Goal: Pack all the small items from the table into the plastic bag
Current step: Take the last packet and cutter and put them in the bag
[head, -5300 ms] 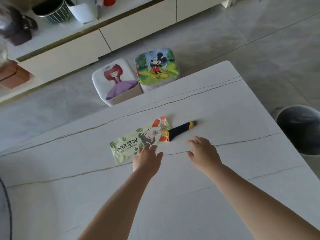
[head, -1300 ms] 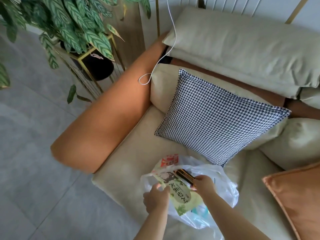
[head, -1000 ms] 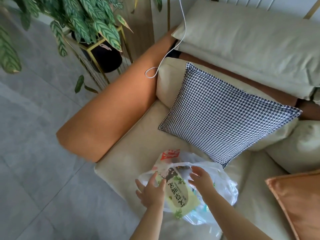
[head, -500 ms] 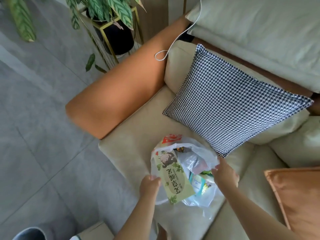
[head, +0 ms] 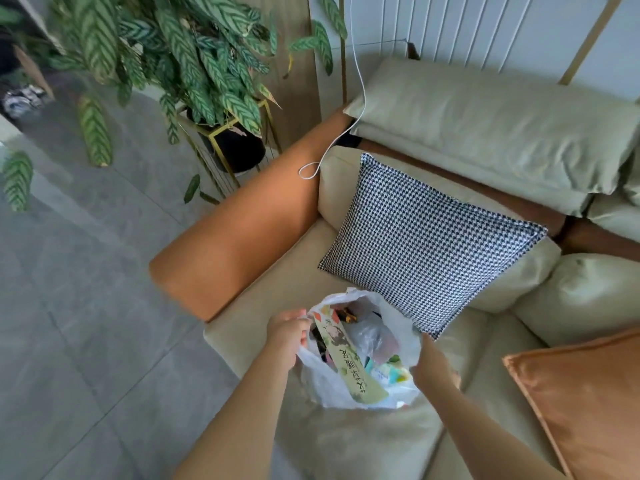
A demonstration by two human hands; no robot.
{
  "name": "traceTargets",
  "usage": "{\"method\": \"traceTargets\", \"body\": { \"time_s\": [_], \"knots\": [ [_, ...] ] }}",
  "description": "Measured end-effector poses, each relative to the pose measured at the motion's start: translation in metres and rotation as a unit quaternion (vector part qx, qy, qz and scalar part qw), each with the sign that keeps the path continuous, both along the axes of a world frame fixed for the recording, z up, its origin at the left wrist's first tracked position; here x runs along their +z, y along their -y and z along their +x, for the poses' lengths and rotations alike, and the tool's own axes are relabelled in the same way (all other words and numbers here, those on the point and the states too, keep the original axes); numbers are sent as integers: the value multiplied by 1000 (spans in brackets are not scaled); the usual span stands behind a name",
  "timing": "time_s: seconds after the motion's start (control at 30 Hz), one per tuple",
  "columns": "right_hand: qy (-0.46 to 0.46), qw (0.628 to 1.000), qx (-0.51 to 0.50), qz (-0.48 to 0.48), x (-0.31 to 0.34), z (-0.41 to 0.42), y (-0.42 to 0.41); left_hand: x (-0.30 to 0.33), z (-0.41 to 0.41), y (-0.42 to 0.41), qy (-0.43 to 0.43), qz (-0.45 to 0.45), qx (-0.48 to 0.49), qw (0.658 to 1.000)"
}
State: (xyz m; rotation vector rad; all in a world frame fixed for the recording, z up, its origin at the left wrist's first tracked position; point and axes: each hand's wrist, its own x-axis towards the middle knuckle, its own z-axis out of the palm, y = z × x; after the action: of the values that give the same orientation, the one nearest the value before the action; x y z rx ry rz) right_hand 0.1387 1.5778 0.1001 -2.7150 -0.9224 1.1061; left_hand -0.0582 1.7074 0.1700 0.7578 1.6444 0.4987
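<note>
Head view, looking down at the seat of a beige cushioned sofa (head: 263,313) with an orange armrest. A black-and-white houndstooth square cushion (head: 429,244) leans at the back of the seat; an orange cushion (head: 585,403) lies at the right.

The thin white plastic bag (head: 325,382) sits on the seat, mouth up and spread. Inside I make out a long green printed flat packet (head: 349,362) lying slantwise, its lower end against the near wall of the bag, a black-and-orange handled tool (head: 347,317) near the far rim, and some crumpled wrappers.

Left hand (head: 285,336): fingers curled, pinching the left rim of the bag. Right hand (head: 429,365): at the right rim, apparently gripping it, though its fingers are hidden behind the plastic, so I cannot tell for sure.

Judgement: the step in hand is settling the load, with both rims held apart. The worktop is out of view, so I cannot say whether items remain. Next move calls for shaking the packet fully down, then gathering the rims together without tearing the thin film.
</note>
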Motion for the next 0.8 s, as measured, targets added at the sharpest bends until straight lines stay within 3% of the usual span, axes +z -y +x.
{"method": "traceTargets", "body": {
  "time_s": [0.1, 0.2, 0.47, 0.6, 0.8],
  "knots": [
    [-10, 998, -47, 32, 2, 8, -6, 6, 8, -18, 1, 31, 29, 999],
    [-23, 997, -14, 76, 3, 17, -10, 7, 11, -24, 22, 46, 54, 997],
    [28, 997, -41, 52, -10, 28, -4, -10, 2, -16, 43, 48, 51, 997],
    [-5, 996, -81, 38, -25, 37, -13, -17, -4, -13, 51, 51, 55, 996],
    [-27, 970, -121, 209, 16, 34, -25, -8, -11, -2, 2, 58, -9, 998]
  ]
}}
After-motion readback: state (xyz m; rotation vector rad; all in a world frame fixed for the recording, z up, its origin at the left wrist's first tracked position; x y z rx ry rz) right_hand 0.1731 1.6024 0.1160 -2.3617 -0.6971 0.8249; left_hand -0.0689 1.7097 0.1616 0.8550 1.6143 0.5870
